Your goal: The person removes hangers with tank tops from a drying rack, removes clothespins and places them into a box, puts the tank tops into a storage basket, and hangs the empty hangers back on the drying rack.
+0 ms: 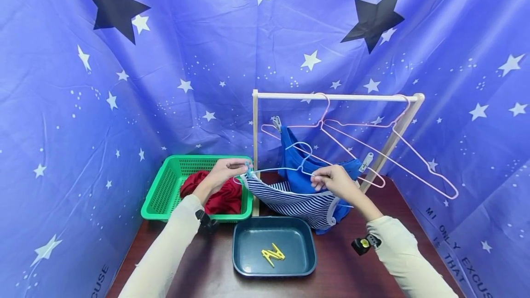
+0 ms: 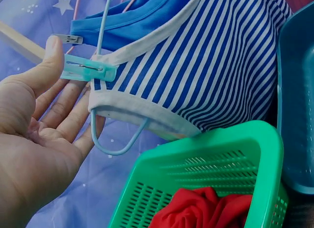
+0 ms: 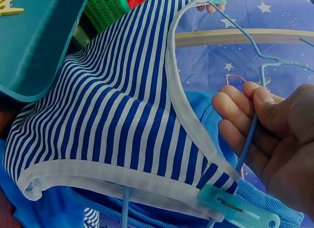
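Observation:
A light blue hanger (image 1: 285,169) carries a blue-and-white striped tank top (image 1: 296,201). My left hand (image 1: 225,174) is at the garment's left shoulder, thumb and fingers on either side of a teal clothespin (image 2: 88,68) clipped there. On the right arm of the hanger, my right hand (image 1: 337,182) pinches the wire between thumb and fingers. A second teal clothespin (image 3: 238,208) sits on the right shoulder strap, below that hand in the right wrist view. Behind the striped top hangs a blue garment (image 1: 300,164) on a pink hanger (image 1: 320,125).
A wooden rack (image 1: 348,97) holds another pink hanger (image 1: 426,164) on its right. At left, a green basket (image 1: 155,201) contains red cloth (image 1: 223,197). In front stands a dark teal tray (image 1: 248,266) with yellow clothespins (image 1: 273,255). Starry blue curtains (image 1: 198,59) surround the table.

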A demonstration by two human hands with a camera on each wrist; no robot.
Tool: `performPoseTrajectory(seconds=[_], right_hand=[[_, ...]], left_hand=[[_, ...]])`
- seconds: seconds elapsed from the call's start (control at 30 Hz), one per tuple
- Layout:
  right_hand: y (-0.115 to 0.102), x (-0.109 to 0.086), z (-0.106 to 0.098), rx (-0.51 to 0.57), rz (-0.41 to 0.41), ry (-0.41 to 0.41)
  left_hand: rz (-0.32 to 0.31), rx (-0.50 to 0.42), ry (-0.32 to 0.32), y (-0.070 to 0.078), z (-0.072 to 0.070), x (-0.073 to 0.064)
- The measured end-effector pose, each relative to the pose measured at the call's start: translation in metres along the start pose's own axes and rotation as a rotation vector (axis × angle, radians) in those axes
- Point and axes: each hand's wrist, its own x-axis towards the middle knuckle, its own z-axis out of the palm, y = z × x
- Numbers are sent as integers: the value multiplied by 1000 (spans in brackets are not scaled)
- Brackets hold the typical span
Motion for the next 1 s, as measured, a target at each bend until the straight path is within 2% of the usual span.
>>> performPoseTrajectory(seconds=[0.27,0.47,0.77,1.0], right_hand=[[0,0,2,5,13,4],[0,0,3,49,4,-1],[0,2,6,79,1,-27],[-2,2,6,48,-7,-37]], left_hand=[[-1,-19,-38,3,-2,1],[-4,-36,-41,5,-3,0],[-50,-32,-9,10,-4,-1],[-92,-10,35,11,-8,0]])
